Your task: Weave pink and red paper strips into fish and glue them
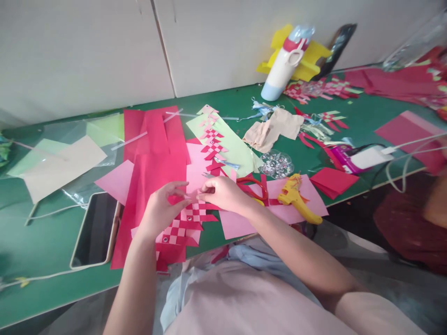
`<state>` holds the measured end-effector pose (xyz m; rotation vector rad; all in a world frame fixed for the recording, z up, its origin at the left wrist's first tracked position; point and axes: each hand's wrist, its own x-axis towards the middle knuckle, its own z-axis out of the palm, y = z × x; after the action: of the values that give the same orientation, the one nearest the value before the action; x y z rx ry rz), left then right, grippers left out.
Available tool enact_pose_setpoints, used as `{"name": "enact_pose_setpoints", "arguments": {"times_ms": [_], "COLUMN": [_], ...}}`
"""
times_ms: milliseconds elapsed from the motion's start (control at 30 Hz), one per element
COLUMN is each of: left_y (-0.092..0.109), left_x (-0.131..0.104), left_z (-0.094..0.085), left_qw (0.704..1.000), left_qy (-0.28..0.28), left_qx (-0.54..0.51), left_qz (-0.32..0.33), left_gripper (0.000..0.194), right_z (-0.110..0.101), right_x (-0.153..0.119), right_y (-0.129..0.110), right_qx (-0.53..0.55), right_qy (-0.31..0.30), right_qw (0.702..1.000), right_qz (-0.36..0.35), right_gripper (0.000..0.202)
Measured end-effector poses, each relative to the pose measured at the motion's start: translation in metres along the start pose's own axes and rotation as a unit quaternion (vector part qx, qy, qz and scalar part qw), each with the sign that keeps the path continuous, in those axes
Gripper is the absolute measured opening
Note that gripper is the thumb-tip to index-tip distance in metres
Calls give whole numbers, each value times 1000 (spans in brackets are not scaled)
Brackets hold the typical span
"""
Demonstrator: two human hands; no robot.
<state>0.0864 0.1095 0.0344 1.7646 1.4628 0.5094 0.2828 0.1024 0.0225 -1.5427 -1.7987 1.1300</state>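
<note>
Both pinching the woven paper fish (186, 222) at its top end, left hand (162, 209) and right hand (223, 193) fingertips nearly meeting. Running lengthwise down-left from the fingers, toward the left wrist. Scissors (253, 186) lying just right of the right hand.

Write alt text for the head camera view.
Both hands, left hand and right hand, pinch a red-and-pink woven paper piece on a green table. Red scissors and a yellow glue gun lie right of them.
</note>
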Motion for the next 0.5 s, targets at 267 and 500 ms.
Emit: {"name": "enact_pose_setpoints", "arguments": {"times_ms": [267,500], "left_y": [2,2], "left_x": [-2,-3], "left_z": [-1,-2], "left_qw": [1000,1000], "left_qy": [-8,-13], "left_qx": [-11,-21], "left_qz": [-1,8], "left_gripper": [39,40], "right_z": [-8,-6], "right_x": [-2,3], "right_y": [7,5], "right_qx": [99,96], "right_qy": [-32,-18], "right_qw": [995,995], "right_qz": [6,-6], "right_gripper": [28,21]}}
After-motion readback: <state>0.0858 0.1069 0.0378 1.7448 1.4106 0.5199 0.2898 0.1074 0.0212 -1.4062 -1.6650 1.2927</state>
